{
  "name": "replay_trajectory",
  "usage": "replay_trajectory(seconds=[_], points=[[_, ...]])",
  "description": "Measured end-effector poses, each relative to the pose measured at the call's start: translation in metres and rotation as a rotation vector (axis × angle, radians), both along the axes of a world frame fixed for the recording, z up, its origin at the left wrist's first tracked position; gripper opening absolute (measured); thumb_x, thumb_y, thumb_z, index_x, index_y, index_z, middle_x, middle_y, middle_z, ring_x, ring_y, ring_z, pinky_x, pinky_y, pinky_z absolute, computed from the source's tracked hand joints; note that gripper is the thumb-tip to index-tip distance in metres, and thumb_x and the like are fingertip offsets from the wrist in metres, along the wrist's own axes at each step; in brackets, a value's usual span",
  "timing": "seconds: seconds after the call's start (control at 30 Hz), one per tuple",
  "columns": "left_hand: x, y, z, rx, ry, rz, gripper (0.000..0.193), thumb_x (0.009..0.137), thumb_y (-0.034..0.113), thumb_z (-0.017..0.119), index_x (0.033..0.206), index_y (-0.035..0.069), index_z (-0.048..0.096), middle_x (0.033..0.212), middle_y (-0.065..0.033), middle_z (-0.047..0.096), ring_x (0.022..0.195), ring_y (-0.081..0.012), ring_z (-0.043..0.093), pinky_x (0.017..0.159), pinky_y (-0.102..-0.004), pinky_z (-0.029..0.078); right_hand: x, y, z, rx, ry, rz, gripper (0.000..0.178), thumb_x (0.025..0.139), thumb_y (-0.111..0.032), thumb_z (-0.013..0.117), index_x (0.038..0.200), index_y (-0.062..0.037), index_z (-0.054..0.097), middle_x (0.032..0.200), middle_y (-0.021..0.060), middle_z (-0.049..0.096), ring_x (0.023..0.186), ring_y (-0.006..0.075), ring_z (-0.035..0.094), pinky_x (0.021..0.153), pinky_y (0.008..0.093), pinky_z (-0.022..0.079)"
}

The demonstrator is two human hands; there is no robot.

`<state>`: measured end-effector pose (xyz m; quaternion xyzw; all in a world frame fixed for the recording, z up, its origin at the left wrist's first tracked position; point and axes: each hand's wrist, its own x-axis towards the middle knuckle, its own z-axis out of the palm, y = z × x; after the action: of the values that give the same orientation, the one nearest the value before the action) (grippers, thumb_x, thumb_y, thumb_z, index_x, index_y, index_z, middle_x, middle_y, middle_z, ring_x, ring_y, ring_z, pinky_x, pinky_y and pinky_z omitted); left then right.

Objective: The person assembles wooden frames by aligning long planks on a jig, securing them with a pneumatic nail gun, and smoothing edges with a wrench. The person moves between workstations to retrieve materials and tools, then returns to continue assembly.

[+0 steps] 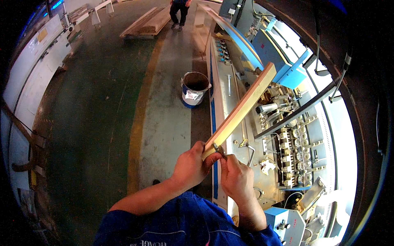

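Grey-and-green workshop floor (pixel 164 135) spreads left of the long pale wooden strip (pixel 242 112), which slants out over the machine's silvery metal bed (pixel 229 92). At the strip's near end, the left hand (pixel 191 166) is closed around the wood, apparently to steady it while the rest projects freely. Just beside that grip, the right hand (pixel 238 178) has thumb and fingers pinched together on a small dark metal tool (pixel 219 150). Its tip lies at the strip's face, perhaps so both hands can brace each other; whether it presses, I cannot tell.

Right of the strip lie a bent metal rod (pixel 250 155) and a crumpled white cloth (pixel 267 167), then rows of round metal rollers (pixel 303 156). Left of it stands a blue-and-white round bucket (pixel 193 96), maybe kept within reach. Well beyond the strip, a person in dark clothes (pixel 179 9) stands beside stacked brown planks (pixel 154 24).
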<state>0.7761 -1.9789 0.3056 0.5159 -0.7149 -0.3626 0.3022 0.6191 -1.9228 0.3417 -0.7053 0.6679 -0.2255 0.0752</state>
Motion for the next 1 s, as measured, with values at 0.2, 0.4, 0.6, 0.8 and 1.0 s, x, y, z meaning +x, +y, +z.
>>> replay_trajectory(seconds=[0.2, 0.4, 0.6, 0.8, 1.0], points=[[0.002, -0.001, -0.020, 0.177, 0.258, -0.073, 0.046, 0.097, 0.048, 0.065, 0.099, 0.002, 0.057, 0.074, -0.0203, 0.064, 0.066, -0.0372, 0.067, 0.057, -0.0417, 0.052, -0.004, 0.001, -0.002, -0.140, -0.308, -0.025, 0.014, 0.098, -0.014, 0.061, 0.088, -0.0045, 0.059, 0.070, 0.0165, 0.064, 0.060, 0.0336, 0.065, 0.055, 0.0399, 0.051], [0.006, -0.002, -0.010, 0.247, 0.352, -0.104, 0.038, 0.098, 0.040, 0.068, 0.097, 0.003, 0.060, 0.070, -0.0112, 0.062, 0.062, -0.0184, 0.061, 0.057, -0.0349, 0.048, -0.018, -0.002, -0.035, -0.020, -1.188, -0.224, 0.019, 0.105, -0.021, 0.055, 0.108, -0.0023, 0.057, 0.078, 0.0008, 0.058, 0.056, 0.0058, 0.049, 0.050, 0.0224, 0.041], [0.008, 0.000, -0.010, 0.041, 0.302, 0.042, 0.023, 0.094, 0.022, 0.074, 0.104, 0.002, 0.067, 0.080, -0.0103, 0.068, 0.072, -0.0158, 0.066, 0.065, -0.0297, 0.053, 0.016, -0.027, -0.078, -0.057, -1.551, -0.111, 0.019, 0.099, -0.016, 0.066, 0.110, -0.0006, 0.063, 0.090, 0.0002, 0.066, 0.071, 0.0065, 0.058, 0.061, 0.0232, 0.046], [0.013, -0.004, -0.009, -0.316, 0.235, 0.103, 0.018, 0.089, 0.009, 0.076, 0.105, 0.004, 0.070, 0.093, -0.0094, 0.074, 0.089, -0.0196, 0.072, 0.079, -0.0323, 0.057, 0.028, -0.027, -0.067, -0.052, -1.583, -0.123, 0.015, 0.095, -0.015, 0.073, 0.098, -0.0052, 0.063, 0.077, -0.0027, 0.063, 0.055, 0.0036, 0.050, 0.047, 0.0204, 0.039], [0.021, -0.016, -0.004, -0.646, -0.098, -0.021, 0.019, 0.085, 0.011, 0.077, 0.102, 0.007, 0.069, 0.098, -0.0102, 0.072, 0.085, -0.0305, 0.071, 0.071, -0.0374, 0.058, 0.026, -0.025, -0.073, -0.063, -1.535, -0.122, 0.015, 0.094, -0.015, 0.074, 0.096, -0.0055, 0.062, 0.074, -0.0033, 0.062, 0.055, 0.0033, 0.051, 0.048, 0.0209, 0.039]])
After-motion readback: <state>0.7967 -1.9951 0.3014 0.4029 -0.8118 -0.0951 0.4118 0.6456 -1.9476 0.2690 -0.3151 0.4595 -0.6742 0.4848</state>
